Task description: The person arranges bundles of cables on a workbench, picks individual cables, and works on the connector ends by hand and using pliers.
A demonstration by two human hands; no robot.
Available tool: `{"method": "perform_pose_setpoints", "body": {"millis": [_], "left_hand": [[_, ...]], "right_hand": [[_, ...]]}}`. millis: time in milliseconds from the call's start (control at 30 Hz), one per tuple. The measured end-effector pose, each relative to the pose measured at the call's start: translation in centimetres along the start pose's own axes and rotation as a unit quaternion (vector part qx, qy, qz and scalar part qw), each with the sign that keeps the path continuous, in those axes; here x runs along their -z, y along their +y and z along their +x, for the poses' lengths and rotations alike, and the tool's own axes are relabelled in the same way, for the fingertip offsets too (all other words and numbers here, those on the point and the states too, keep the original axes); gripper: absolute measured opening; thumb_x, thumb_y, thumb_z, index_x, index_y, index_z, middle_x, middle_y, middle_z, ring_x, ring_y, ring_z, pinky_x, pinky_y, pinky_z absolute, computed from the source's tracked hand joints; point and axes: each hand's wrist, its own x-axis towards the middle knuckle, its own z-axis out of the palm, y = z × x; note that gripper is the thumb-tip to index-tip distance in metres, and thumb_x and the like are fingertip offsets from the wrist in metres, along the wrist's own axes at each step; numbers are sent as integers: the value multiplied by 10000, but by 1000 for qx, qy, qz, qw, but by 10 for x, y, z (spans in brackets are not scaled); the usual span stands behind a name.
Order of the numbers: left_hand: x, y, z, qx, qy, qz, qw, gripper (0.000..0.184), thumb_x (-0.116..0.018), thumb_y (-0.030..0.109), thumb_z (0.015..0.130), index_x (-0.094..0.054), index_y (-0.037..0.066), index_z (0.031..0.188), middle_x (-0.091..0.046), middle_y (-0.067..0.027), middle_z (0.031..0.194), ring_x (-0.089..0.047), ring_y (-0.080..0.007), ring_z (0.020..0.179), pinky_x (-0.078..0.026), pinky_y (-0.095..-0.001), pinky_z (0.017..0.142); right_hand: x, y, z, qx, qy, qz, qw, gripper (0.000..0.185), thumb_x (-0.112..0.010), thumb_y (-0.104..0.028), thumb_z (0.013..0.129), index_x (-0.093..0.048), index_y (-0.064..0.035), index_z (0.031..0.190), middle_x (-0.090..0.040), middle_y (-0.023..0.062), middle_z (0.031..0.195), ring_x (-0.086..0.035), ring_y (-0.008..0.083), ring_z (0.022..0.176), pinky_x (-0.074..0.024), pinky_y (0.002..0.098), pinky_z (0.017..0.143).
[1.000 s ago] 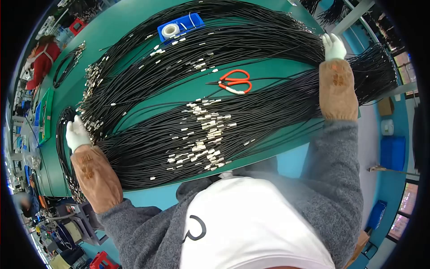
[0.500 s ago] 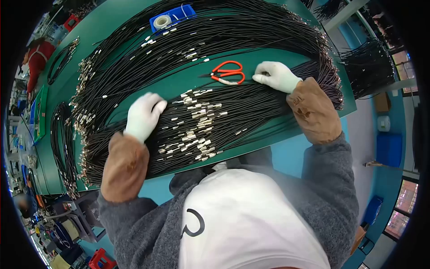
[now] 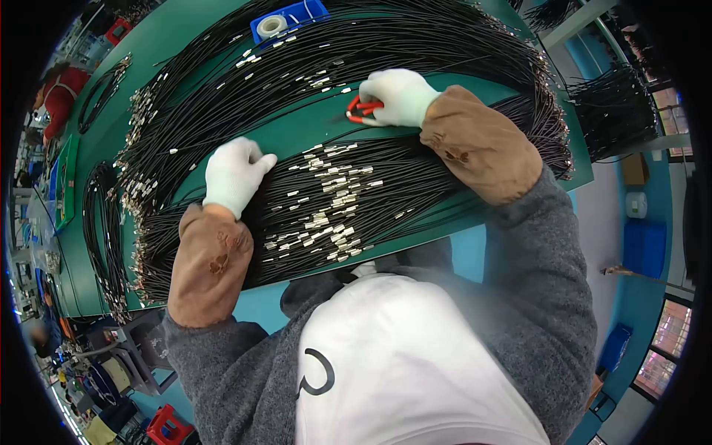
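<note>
**Right hand is clasping red-handled scissors between two cable bundles**

At one o'clock from the centre of view, the gloved right hand (image 3: 404, 98) is closing its fingers around the scissors (image 3: 368, 109), whose red handles are showing partly at twelve o'clock. The blades are blurring, pointing toward nine o'clock; whether they are touching the table (image 3: 297, 130) one cannot tell.

At ten o'clock, the gloved left hand (image 3: 236, 174) is resting with curled fingers at the upper edge of the near bundle (image 3: 437, 174); whether it is gripping a cable one cannot tell. The two hands are staying well apart.

White tags (image 3: 341, 200) are clustering across the middle of the near bundle, just around the centre. The far bundle (image 3: 423, 55) is arching from ten o'clock over to two. Between eleven and twelve, a blue tray (image 3: 311, 10) is holding a tape roll (image 3: 272, 27). At nine o'clock, a cable coil (image 3: 93, 215) is lying near a green tray (image 3: 67, 182).
</note>
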Motion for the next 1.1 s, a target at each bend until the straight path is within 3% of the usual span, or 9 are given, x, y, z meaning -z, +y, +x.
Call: {"method": "perform_pose_setpoints", "body": {"millis": [133,333,533,633,700,733,800,967,1100], "left_hand": [[1,-2,28,-19,-116,-47,992,127,-663,161,786,-663,52,723,-618,-37,784,-569,-229,691,-481,-345,687],[-6,-7,39,-132,-155,-39,978,50,-624,102,791,-637,54,779,-616,-39,797,-574,-222,705,-479,-339,703],[12,-10,14,-135,112,-181,968,143,-539,6,793,-568,57,923,-578,-32,787,-515,-180,680,-440,-301,687],[61,-14,-10,-14,234,-432,871,146,-499,31,883,-609,30,979,-546,-28,770,-406,-95,554,-329,-204,498],[78,-40,-25,-54,341,-480,806,173,-515,100,941,-595,-6,1052,-544,-28,766,-361,-58,514,-269,-177,442],[83,-57,-31,-53,344,-477,807,173,-515,100,941,-595,-6,1052,-544,-28,766,-361,-58,514,-269,-177,442],[85,-87,-43,-80,358,-643,672,252,-549,178,963,-571,-34,1097,-537,-19,743,-345,-57,512,-285,-168,437],[84,-88,-51,-80,285,-747,595,329,-542,284,982,-590,-20,1096,-591,-48,795,-425,-90,523,-362,-182,457],[50,-110,-37,11,84,-304,949,453,-525,426,943,-656,-3,1003,-700,-93,903,-643,-211,770,-489,-322,747]], "right_hand": [[-13,17,6,6,125,11,992,222,-723,-157,747,-681,-90,955,-633,40,863,-610,255,768,-504,335,734],[19,0,-43,-34,8,191,981,210,-686,-234,802,-711,-100,962,-653,43,976,-613,246,855,-494,339,770],[4,5,-59,-48,35,126,990,166,-685,-199,792,-725,-94,914,-610,35,907,-596,241,808,-475,344,765],[6,19,-71,-18,122,100,987,143,-697,-188,780,-728,-99,887,-584,30,868,-577,239,782,-469,337,758],[13,28,-84,-31,166,72,983,119,-725,-184,756,-735,-108,847,-567,20,853,-563,225,768,-467,329,740],[19,28,-89,-27,168,74,983,119,-725,-184,756,-735,-108,847,-567,20,853,-563,225,768,-467,329,740],[38,21,-97,-54,290,9,955,108,-751,-197,741,-746,-116,812,-563,7,836,-554,197,754,-466,306,706],[101,-1,-105,-40,560,47,826,158,-771,-172,793,-765,-102,934,-685,-23,747,-563,96,607,-444,206,562],[128,22,-128,-230,545,112,799,179,-678,-150,895,-732,-64,1042,-731,-1,808,-620,55,660,-463,150,603]]}}
